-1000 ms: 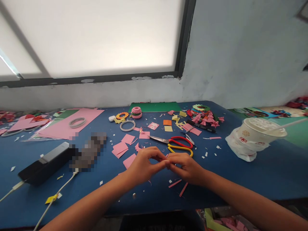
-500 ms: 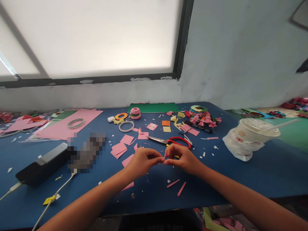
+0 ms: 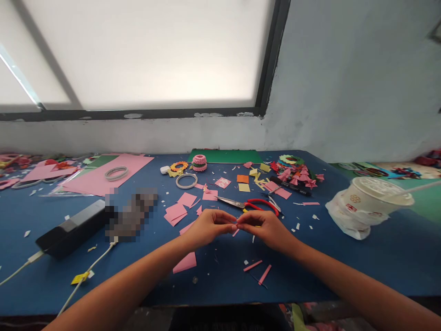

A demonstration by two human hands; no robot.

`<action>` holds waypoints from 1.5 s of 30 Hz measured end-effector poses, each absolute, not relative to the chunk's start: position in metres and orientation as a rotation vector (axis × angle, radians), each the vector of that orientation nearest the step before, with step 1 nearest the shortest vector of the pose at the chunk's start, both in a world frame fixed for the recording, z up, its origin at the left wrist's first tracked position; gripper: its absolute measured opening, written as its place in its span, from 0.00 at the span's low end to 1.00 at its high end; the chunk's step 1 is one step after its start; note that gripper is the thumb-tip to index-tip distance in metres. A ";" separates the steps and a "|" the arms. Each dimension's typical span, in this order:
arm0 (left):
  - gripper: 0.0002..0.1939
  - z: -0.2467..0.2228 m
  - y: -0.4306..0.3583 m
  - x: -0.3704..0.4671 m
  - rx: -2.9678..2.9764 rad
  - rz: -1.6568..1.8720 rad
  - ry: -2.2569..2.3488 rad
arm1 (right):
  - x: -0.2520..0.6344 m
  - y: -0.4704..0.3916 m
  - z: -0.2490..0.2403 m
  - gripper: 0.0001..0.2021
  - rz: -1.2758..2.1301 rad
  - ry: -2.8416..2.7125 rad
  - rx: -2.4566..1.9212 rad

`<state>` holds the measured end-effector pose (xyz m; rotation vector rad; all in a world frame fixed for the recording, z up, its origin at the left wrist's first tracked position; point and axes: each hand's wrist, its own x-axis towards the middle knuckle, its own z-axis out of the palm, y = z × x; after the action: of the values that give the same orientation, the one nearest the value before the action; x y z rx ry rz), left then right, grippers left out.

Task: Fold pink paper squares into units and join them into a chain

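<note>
My left hand (image 3: 209, 227) and my right hand (image 3: 268, 228) meet fingertip to fingertip above the blue table. Both are closed in a pinch. Between the tips there is a tiny pinkish bit, too small and too covered to name. Just beyond my right hand lie red-handled scissors (image 3: 253, 204), blades slightly apart and pointing left. Pink paper squares (image 3: 175, 212) are scattered beyond and to the left of my left hand, and another pink paper piece (image 3: 185, 262) lies below it. Thin pink paper strips (image 3: 264, 274) rest nearer the front edge.
A lidded cup with a straw (image 3: 375, 195) stands at right, wrapped in a white bag. Rolls of tape (image 3: 186, 180), a black marker (image 3: 291, 185) and folded paper pieces (image 3: 299, 172) lie farther back. A black box-shaped device (image 3: 74, 230) with a cable sits at left.
The view has shifted slightly, so the table things appear farther right. My hands stay together, with the right fingers now straighter and lying closer against the left fingertips.
</note>
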<state>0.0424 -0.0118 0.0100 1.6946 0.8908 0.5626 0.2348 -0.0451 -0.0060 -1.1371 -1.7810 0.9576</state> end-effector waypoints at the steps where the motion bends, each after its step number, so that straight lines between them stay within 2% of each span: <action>1: 0.12 0.014 -0.006 0.039 1.858 0.568 0.935 | 0.235 -0.044 -0.001 0.09 0.925 -1.806 -1.155; 3: 0.12 0.023 0.013 0.030 2.386 0.575 1.090 | 0.236 -0.039 0.009 0.08 0.888 -1.843 -1.169; 10: 0.14 0.037 0.095 0.001 2.665 0.440 1.075 | 0.236 -0.011 0.023 0.08 0.768 -1.817 -1.083; 13: 0.12 0.043 0.087 -0.004 2.700 0.382 0.989 | 0.238 -0.008 0.011 0.07 0.806 -1.804 -1.104; 17: 0.15 0.044 0.051 -0.010 2.694 0.138 0.890 | 0.242 -0.011 -0.003 0.07 0.889 -1.811 -1.119; 19: 0.11 0.038 0.042 -0.014 2.697 0.068 0.915 | 0.242 -0.012 -0.004 0.07 0.927 -1.790 -1.103; 22: 0.06 0.026 0.044 -0.021 2.712 0.135 0.887 | 0.239 -0.014 -0.003 0.07 0.957 -1.779 -1.083; 26: 0.08 0.020 0.046 -0.022 2.707 0.341 0.906 | 0.234 -0.014 -0.002 0.08 1.006 -1.755 -1.101; 32: 0.08 0.040 0.018 0.001 1.936 0.810 0.980 | 0.230 -0.018 -0.003 0.09 1.169 -1.595 -0.975; 36: 0.05 0.043 0.001 0.016 1.615 0.958 0.977 | 0.227 -0.027 0.001 0.08 1.198 -1.491 -0.895; 39: 0.05 0.037 -0.007 0.020 1.778 1.068 0.899 | 0.227 -0.030 0.005 0.09 1.211 -1.430 -0.908; 42: 0.09 0.029 -0.014 0.015 2.254 1.137 0.820 | 0.230 -0.030 0.006 0.10 1.193 -1.401 -0.898; 45: 0.13 0.021 -0.023 0.010 2.614 0.956 0.801 | 0.231 -0.030 0.007 0.12 1.157 -1.421 -0.897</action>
<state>0.0103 -0.0232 0.0212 2.6139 0.8010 0.9559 0.2310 -0.0303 0.0071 -0.8971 -1.4214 1.1575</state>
